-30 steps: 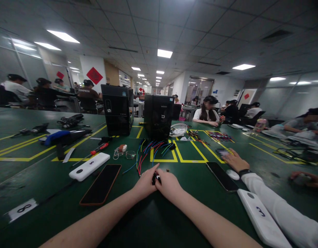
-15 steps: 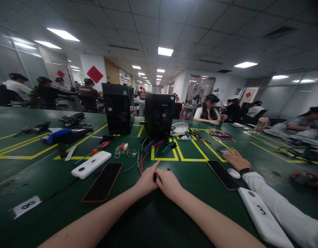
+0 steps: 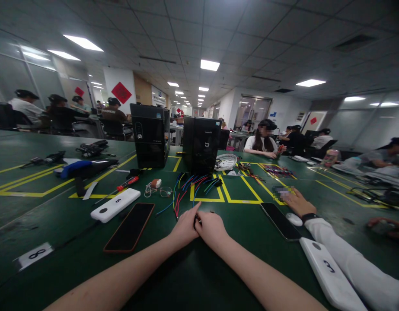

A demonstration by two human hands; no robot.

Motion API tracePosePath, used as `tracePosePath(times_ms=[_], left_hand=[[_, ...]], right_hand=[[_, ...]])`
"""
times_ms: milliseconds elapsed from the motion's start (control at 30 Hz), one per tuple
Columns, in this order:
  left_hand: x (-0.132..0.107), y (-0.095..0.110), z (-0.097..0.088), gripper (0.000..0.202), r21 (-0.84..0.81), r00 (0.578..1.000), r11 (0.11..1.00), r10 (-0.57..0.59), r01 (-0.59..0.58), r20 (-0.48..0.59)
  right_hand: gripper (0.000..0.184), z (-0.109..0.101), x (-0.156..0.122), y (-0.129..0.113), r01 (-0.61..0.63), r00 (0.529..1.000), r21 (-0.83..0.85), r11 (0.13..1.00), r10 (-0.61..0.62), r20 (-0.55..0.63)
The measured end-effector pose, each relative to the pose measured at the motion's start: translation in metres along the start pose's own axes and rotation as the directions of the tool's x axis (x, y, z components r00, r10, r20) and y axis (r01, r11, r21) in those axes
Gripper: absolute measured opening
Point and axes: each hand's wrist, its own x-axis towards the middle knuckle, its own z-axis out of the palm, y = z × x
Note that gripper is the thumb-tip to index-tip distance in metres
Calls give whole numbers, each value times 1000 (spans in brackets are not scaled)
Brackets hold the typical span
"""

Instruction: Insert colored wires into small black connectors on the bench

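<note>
My left hand [image 3: 185,222] and my right hand [image 3: 211,226] meet just above the green table, knuckles close together. Both have their fingers curled, except that the left index finger points forward. Between them shows a small black loop-like piece [image 3: 196,221], pinched by both hands; its kind is too small to make out. A bundle of blue, red, green and black wires [image 3: 186,188] lies just ahead, with some ends close to my left hand. The fingertips are largely hidden.
Two black computer towers [image 3: 150,136] stand behind the wires. A phone [image 3: 129,227] and white power bank [image 3: 116,205] lie left, beside a red screwdriver [image 3: 128,183] and glasses [image 3: 165,191]. A co-worker's hand [image 3: 299,203] rests at right, near another phone [image 3: 279,220].
My hands have shifted slightly, and more of the black loop now shows between them. The view has tilted a little; the table things stay in place.
</note>
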Motion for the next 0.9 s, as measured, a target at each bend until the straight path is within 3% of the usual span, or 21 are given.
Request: tracePosePath(times_ms=[267, 433, 633, 767, 900], left_hand=[[1, 3, -3, 83, -3, 999, 1000, -31, 31, 30], [0, 6, -5, 82, -12, 999, 999, -32, 32, 25], [-2, 2, -5, 84, -39, 998, 999, -25, 28, 59], [-3, -1, -4, 84, -50, 999, 999, 5, -2, 50], [-3, -2, -3, 84, 3, 999, 1000, 31, -31, 11]], right_hand=[[27, -6, 4, -5, -25, 1000, -16, 1000, 25, -17], [28, -13, 6, 16, -83, 994, 40, 996, 85, -66], [30, -9, 15, 47, -186, 979, 47, 981, 181, 97], [32, -12, 13, 53, -228, 965, -53, 972, 233, 117], [35, -11, 8, 53, -208, 951, -99, 973, 225, 214]])
